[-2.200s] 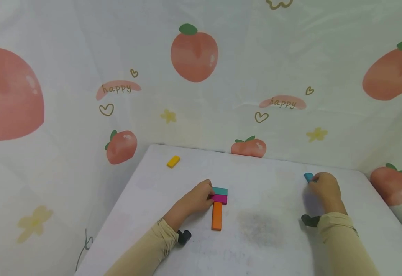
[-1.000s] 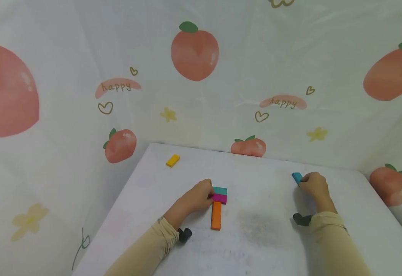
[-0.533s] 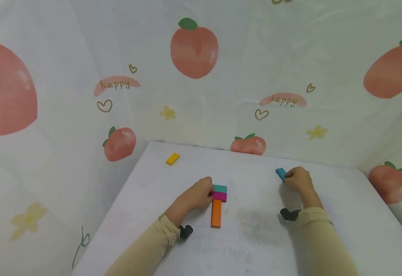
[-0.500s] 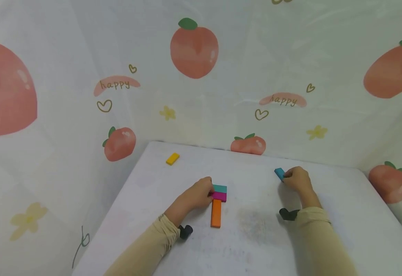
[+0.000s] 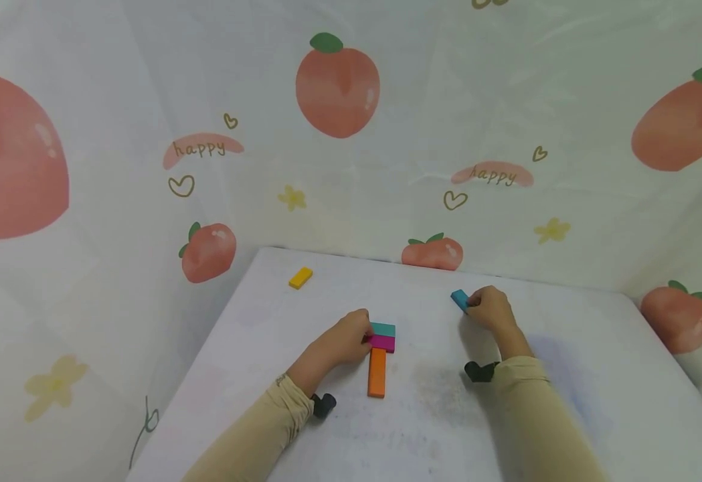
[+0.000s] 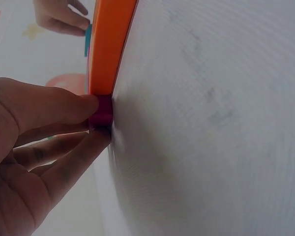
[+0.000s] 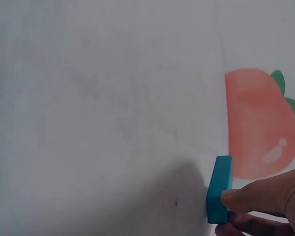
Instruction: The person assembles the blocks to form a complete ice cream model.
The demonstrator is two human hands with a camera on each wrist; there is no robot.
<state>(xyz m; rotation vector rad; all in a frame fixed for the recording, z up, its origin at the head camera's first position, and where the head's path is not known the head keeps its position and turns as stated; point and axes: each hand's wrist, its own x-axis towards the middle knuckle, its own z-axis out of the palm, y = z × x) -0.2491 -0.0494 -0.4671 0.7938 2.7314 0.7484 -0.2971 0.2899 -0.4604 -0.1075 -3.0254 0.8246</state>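
In the head view a magenta block (image 5: 383, 343) lies flat against a teal block (image 5: 383, 329). An orange block (image 5: 377, 373) runs from the magenta one toward the person, forming a T. My left hand (image 5: 346, 337) pinches the left end of the magenta block; in the left wrist view the thumb (image 6: 83, 105) lies on its side. Fingers cover the left ends of both crosswise blocks. To the right and farther back, my right hand (image 5: 492, 311) pinches a blue block (image 5: 460, 299) between thumb and fingers. The right wrist view shows this blue block (image 7: 220, 189) tilted, above a shadow.
A yellow block (image 5: 300, 278) lies near the back left corner of the white tabletop (image 5: 423, 442). A cloth printed with fruit (image 5: 338, 94) rises behind the table. Dark wrist cameras (image 5: 324, 406) sit at both cuffs.
My right hand has carried the blue block leftward from the right side of the table. The left hand and the T of blocks stay in place.
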